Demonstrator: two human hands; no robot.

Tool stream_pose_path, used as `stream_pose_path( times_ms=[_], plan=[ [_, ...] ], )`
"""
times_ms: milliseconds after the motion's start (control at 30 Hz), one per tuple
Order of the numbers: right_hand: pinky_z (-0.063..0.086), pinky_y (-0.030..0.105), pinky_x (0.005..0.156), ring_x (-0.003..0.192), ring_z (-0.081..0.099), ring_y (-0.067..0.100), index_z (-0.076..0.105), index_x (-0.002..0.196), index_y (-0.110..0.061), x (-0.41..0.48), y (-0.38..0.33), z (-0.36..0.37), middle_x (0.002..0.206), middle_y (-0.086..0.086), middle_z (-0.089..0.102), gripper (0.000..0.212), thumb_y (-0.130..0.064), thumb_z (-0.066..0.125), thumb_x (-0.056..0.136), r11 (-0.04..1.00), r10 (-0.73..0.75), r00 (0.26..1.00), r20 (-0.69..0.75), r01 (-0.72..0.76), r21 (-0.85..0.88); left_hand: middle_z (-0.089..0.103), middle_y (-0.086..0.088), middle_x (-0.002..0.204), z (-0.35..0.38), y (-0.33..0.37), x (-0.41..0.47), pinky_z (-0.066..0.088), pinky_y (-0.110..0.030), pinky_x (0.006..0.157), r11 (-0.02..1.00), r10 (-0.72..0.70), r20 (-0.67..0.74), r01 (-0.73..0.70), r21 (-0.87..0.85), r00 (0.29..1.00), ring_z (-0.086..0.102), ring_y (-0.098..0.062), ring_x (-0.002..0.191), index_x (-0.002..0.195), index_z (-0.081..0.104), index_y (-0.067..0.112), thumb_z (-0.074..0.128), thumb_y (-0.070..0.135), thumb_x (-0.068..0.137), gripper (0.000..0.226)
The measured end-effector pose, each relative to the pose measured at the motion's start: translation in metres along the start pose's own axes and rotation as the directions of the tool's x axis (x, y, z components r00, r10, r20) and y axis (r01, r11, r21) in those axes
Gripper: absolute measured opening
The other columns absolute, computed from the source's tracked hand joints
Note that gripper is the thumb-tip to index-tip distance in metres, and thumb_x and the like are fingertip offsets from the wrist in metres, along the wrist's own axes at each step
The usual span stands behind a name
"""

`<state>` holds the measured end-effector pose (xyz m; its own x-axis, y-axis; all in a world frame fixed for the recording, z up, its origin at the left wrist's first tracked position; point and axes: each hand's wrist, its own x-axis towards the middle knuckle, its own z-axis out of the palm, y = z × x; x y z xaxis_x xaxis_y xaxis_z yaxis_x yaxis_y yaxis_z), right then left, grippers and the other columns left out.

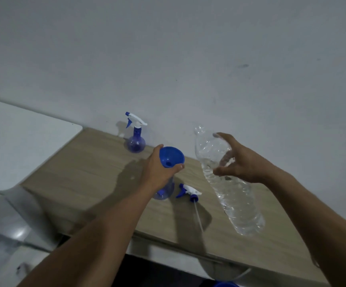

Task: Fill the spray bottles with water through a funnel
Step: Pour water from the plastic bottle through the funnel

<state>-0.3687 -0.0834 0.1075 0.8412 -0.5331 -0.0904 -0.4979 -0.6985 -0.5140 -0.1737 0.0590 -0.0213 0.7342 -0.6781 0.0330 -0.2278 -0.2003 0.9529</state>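
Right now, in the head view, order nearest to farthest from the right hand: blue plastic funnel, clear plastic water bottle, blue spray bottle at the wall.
1. Clear plastic water bottle: in the right hand.
2. Blue plastic funnel: leftward, in the left hand.
3. Blue spray bottle: farthest left, at the wall.

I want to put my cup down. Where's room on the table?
Free: the table's left end, between the far spray bottle and the near edge. Crowded: the middle, where the left hand holds the funnel over the open bottle, the sprayer head lies beside it, and the right hand holds the water bottle.
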Motion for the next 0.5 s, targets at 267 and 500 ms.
stream_pose_path(
  times_ms=[267, 500],
  plan=[
    [0.05, 0.029, 0.08, 0.083, 0.071, 0.01, 0.023, 0.146, -0.053, 0.0083, -0.0037, -0.0014, 0.081, -0.005, 0.075, 0.098, -0.034, 0.088, 0.075, 0.993, 0.039, 0.993, 0.114, -0.026, -0.115, 0.053, 0.007, 0.132, -0.0067, -0.0024, 0.005, 0.046, -0.03, 0.096, 1.0, 0.029, 0.044, -0.03, 0.009, 0.999, 0.054, -0.014, 0.114, 0.145, 0.04, 0.027, 0.087, 0.051, 0.066, 0.095],
    [0.052, 0.027, 0.08, 0.077, 0.07, 0.01, 0.017, 0.148, -0.054, 0.007, -0.0076, 0.0012, 0.08, -0.002, 0.073, 0.104, -0.032, 0.088, 0.075, 0.997, -0.003, 1.0, -0.007, 0.002, -0.082, 0.056, 0.009, 0.128, -0.0076, -0.0075, 0.0072, 0.048, -0.029, 0.093, 0.999, 0.044, 0.049, -0.044, 0.0, 0.998, 0.056, -0.014, 0.112, 0.143, 0.041, 0.029, 0.086, 0.055, 0.063, 0.096]
  ],
)
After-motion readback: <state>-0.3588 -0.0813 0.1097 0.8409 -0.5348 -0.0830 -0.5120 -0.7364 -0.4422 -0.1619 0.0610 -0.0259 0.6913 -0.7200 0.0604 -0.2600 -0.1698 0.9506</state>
